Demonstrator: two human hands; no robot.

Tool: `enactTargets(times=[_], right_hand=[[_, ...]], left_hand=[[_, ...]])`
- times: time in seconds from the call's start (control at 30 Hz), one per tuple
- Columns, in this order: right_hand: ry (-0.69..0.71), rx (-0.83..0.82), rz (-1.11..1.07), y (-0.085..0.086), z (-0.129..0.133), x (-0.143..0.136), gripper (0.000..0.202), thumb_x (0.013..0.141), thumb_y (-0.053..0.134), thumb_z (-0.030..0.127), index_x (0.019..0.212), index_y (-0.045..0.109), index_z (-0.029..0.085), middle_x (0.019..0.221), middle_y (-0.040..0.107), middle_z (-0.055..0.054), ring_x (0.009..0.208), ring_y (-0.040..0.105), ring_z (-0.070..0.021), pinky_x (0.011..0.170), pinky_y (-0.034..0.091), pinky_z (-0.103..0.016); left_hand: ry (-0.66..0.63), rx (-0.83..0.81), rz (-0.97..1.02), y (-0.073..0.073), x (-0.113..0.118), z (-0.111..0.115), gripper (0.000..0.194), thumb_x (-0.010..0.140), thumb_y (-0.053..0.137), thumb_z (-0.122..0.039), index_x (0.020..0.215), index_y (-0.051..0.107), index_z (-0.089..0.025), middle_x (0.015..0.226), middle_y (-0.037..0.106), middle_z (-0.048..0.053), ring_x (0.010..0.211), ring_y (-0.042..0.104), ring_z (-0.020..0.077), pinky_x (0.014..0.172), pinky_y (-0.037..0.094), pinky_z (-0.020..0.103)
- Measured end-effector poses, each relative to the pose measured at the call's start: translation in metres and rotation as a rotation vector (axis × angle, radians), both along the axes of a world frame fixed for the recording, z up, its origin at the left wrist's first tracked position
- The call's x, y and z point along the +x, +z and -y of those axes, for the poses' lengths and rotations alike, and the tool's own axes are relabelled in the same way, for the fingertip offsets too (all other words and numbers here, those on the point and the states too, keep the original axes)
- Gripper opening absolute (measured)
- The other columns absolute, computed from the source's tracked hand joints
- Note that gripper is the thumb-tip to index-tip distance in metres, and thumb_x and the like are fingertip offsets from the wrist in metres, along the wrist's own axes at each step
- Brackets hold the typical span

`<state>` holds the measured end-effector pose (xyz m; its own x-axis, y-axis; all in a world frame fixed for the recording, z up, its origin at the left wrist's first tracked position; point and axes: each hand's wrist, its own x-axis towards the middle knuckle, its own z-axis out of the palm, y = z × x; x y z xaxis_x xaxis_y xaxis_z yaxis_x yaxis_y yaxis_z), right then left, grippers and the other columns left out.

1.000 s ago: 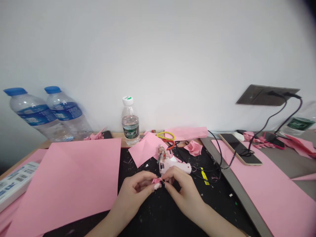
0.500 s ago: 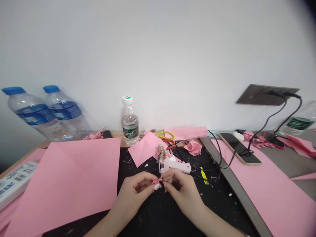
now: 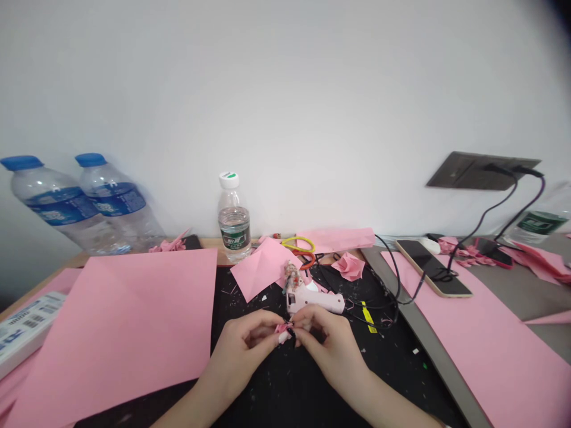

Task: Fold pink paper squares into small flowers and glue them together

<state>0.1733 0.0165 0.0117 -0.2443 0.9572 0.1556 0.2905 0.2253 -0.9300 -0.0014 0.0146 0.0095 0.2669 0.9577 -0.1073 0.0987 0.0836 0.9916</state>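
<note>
Between the fingertips of both hands is a small folded pink paper (image 3: 282,327), with a thin black piece (image 3: 292,336) at its right side. My left hand (image 3: 245,345) pinches the paper's left part between thumb and fingers. My right hand (image 3: 328,339) is closed in a pinch at the black piece, whose kind I cannot make out. Just beyond the fingers lies a pale pink hot glue gun (image 3: 316,299), its nozzle end crusted. Behind it are a pink paper square (image 3: 256,270), scissors (image 3: 298,244) with yellow and orange handles, and a folded paper flower (image 3: 349,266).
A large pink sheet (image 3: 156,315) covers the left side, beside a white box (image 3: 29,333). Bottles, including a small water bottle (image 3: 234,223), stand along the wall. At right, a phone (image 3: 432,267) lies on pink paper, and black cables run from the wall socket (image 3: 482,170).
Both hands stay in nearly the same place, with the fingers shifting very slightly around the small paper. The whole view has drifted a little.
</note>
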Motion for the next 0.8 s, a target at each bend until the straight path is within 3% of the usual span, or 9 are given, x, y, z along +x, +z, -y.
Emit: enactTargets(times=[0.8], right_hand=[[0.017,-0.015,0.003,0.0006,-0.0013,0.0003,0.017,0.077,0.053,0.005,0.083,0.060,0.019,0.070,0.064,0.000,0.064,0.062,-0.0134,0.061,0.050,-0.024]], left_hand=[[-0.016,-0.004,-0.013,0.0010,-0.0012,-0.0022,0.011,0.076,0.065,-0.027,0.083,0.068,-0.019,0.082,0.071,0.002,0.077,0.065,0.0178,0.071,0.049,0.023]])
